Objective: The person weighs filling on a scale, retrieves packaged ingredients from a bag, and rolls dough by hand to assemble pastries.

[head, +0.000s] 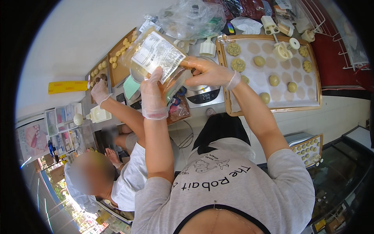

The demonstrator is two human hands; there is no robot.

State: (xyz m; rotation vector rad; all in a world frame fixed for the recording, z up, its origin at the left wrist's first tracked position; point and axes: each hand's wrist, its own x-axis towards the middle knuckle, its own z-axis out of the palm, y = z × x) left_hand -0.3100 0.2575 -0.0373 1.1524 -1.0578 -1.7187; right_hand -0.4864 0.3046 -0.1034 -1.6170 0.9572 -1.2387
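My left hand, in a clear glove, grips a labelled plastic pouch of brownish-yellow contents, with the thumb across its front. The gloved right hand is at the pouch's right edge, its index finger touching there and the thumb lower down. Something dark shows between those fingers; whether they hold it cannot be told. Below this hand is a digital kitchen scale with a round metal dish, partly hidden.
On the right, a lined wooden-rimmed tray bears dough balls, patterned mooncakes and a plunger mooncake press. Another press stands behind the scale. At left, a co-worker's gloved hand touches dark balls near a tray of dough pieces.
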